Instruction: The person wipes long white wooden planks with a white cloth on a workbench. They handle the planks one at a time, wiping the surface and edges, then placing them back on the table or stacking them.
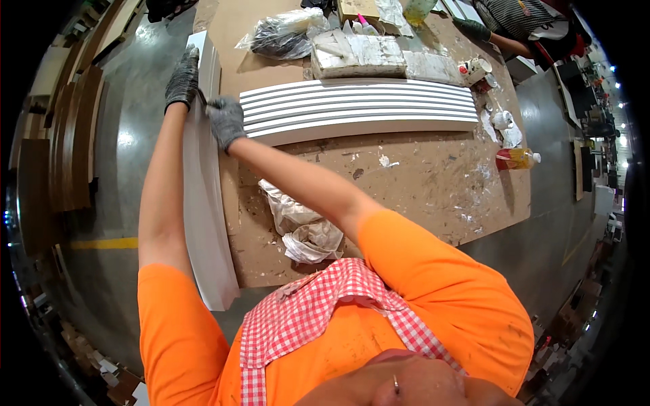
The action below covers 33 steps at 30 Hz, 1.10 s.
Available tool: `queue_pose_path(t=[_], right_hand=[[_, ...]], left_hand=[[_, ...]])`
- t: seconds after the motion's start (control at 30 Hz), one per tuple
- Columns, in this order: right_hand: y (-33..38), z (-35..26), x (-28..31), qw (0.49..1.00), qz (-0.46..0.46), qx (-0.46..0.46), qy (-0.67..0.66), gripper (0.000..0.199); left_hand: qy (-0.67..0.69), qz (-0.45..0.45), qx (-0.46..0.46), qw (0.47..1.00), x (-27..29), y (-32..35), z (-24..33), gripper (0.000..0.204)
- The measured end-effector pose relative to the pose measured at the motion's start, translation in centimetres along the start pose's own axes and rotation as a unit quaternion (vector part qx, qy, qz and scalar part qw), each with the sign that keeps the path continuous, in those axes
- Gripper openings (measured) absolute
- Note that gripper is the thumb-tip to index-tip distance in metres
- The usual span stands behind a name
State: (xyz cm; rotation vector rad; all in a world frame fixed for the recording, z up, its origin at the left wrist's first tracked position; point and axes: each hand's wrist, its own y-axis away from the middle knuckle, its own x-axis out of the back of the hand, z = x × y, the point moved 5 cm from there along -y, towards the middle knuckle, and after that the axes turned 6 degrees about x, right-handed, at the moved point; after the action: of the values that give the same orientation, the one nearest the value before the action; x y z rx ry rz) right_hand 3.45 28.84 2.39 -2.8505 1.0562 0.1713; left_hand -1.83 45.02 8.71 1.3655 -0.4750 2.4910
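At left, the gloved left hand [183,80] is lying on the far part of a long white board [205,223], which is running along the left edge of the table [420,183]; its fingers are pointing away from the wearer, and whether they are gripping cannot be told. At the board's right side, a thin dark object [202,97], kind unclear, is showing in the curled fingers of the gloved right hand [227,120]. Further right, crumpled white wrapping [308,227] is lying nearer the wearer, and white strips [359,111] are lying side by side beyond it. A bottle of orange-red liquid [516,159] is occupying the table's right side.
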Motion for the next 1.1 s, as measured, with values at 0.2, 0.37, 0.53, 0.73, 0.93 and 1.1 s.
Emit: queue_pose_path(t=[0.2, 0.37, 0.53, 0.73, 0.93, 1.1], right_hand=[[14.2, -1.1, 3.3, 0.981, -0.135, -0.107, -0.086, 0.014], [26.3, -4.0, 6.3, 0.888, -0.406, 0.211, 0.036, 0.018], [31.3, -4.3, 7.1, 0.797, -0.579, 0.129, -0.115, 0.017], [19.3, -10.7, 14.6, 0.905, -0.373, 0.181, 0.091, 0.024], [19.5, -10.9, 30.3, 0.996, -0.023, -0.088, -0.02, 0.026], [26.0, -5.2, 41.7, 0.982, 0.14, -0.124, 0.006, 0.011]], left_hand=[[-0.026, -0.027, 0.031, 0.999, 0.0, -0.1, -0.7, 0.069], [-0.084, -0.05, 0.026, 0.995, 0.4, 1.2, 2.6, 0.074], [-0.064, -0.005, -0.009, 0.998, -0.1, -0.1, 0.7, 0.076], [-0.101, 0.001, -0.015, 0.995, -0.9, -0.4, 0.5, 0.077], [-0.135, 0.132, -0.138, 0.972, 0.3, -1.4, -0.4, 0.052], [-0.057, 0.172, -0.087, 0.98, 2.2, 2.6, 3.2, 0.035]])
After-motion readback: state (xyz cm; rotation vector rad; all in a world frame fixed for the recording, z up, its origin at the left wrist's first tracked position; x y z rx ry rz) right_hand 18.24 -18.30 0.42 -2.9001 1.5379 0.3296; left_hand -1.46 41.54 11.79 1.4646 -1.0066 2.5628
